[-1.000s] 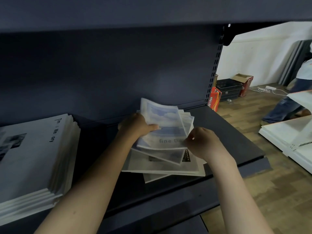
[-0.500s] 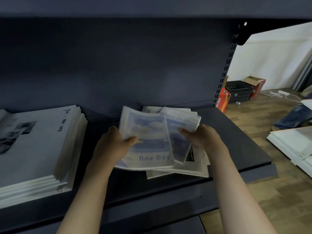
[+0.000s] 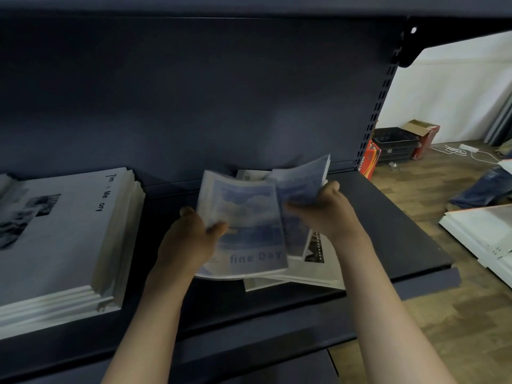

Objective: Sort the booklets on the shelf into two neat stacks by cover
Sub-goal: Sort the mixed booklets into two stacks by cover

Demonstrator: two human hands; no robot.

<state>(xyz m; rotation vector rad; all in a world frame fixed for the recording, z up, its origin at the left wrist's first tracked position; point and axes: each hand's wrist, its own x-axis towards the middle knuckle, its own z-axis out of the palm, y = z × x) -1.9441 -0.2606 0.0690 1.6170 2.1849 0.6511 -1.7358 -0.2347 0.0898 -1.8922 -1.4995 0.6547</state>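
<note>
The blue booklet (image 3: pixel 246 231), thumb-pinched in the left hand (image 3: pixel 191 239), has moved left off the mixed pile (image 3: pixel 313 270). The right hand (image 3: pixel 329 212) now lifts a second blue booklet (image 3: pixel 303 184) in its grip, so a blue stack is forming above the shelf (image 3: pixel 401 245).

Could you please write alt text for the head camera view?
Left hand holds a blue "fine Day" booklet; right hand lifts another blue booklet from a messy pile. A neat white stack lies left.
</note>
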